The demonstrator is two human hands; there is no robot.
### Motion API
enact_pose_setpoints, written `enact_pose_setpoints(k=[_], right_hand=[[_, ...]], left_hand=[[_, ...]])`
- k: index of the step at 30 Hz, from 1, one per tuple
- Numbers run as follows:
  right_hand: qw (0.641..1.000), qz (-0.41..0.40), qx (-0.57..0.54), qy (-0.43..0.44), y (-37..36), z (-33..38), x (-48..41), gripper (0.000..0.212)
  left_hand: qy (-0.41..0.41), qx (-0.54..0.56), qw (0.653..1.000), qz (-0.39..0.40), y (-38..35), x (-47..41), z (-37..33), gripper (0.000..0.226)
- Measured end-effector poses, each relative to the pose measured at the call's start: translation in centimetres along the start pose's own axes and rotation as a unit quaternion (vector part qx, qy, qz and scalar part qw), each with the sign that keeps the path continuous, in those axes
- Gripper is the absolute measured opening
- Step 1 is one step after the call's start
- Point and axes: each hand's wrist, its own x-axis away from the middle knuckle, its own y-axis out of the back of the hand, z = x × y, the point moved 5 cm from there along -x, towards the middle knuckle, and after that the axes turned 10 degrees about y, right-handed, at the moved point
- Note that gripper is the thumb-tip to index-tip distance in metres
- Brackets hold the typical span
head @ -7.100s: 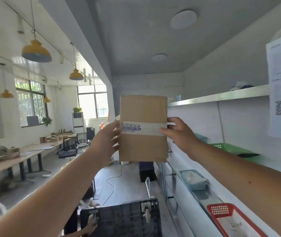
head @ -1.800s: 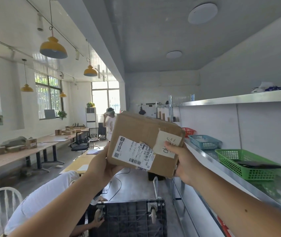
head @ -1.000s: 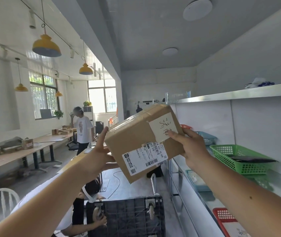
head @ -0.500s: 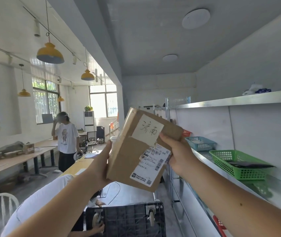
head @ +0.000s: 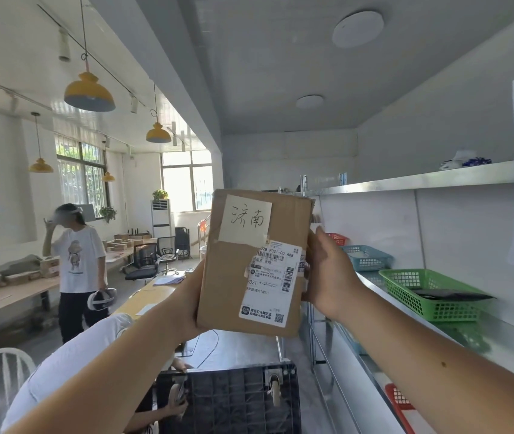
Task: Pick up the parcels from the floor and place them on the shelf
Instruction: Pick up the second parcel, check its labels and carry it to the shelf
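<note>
I hold a brown cardboard parcel (head: 233,277) upright at chest height, in the middle of the view. A pale handwritten note and a white shipping label face me. My left hand (head: 191,292) grips its left edge, mostly hidden behind the box. My right hand (head: 327,274) grips its right edge. The metal shelf (head: 500,349) runs along the wall at my right, its upper board (head: 421,181) above the parcel's top.
On the shelf sit a green basket (head: 428,292), a blue basket (head: 366,256) and a red basket (head: 337,238); another red basket (head: 401,402) lies lower down. An upturned black trolley (head: 233,399) lies below. One person crouches at lower left (head: 70,371); another stands left (head: 78,267).
I have turned the parcel from tilted to upright, so the handwritten note now faces me squarely. The standing person has walked nearer along the left tables.
</note>
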Motion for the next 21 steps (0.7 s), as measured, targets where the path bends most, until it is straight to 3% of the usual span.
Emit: enact_pose_setpoints(k=[4,9,14,18,21], right_hand=[[0.999,-0.017,0.037,-0.008,1.1,-0.3,-0.1,0.042],[0.997,-0.014,0.064,-0.033,1.5,-0.6,0.5,0.079],[0.996,-0.017,0.065,-0.052,1.0,-0.6,0.8,0.084],[0.996,-0.017,0.063,-0.055,0.8,-0.8,0.5,0.077],[0.997,0.001,0.060,-0.042,0.7,-0.6,0.6,0.072]], left_hand=[[-0.030,-0.007,0.999,-0.022,0.3,0.2,0.0,0.054],[-0.147,-0.054,0.982,-0.104,1.6,-1.0,-1.1,0.030],[-0.230,-0.063,0.968,-0.080,1.7,-1.2,-1.6,0.036],[-0.230,-0.057,0.967,-0.094,1.4,-1.0,-2.0,0.036],[-0.175,-0.064,0.979,-0.078,1.7,-1.1,-1.9,0.056]])
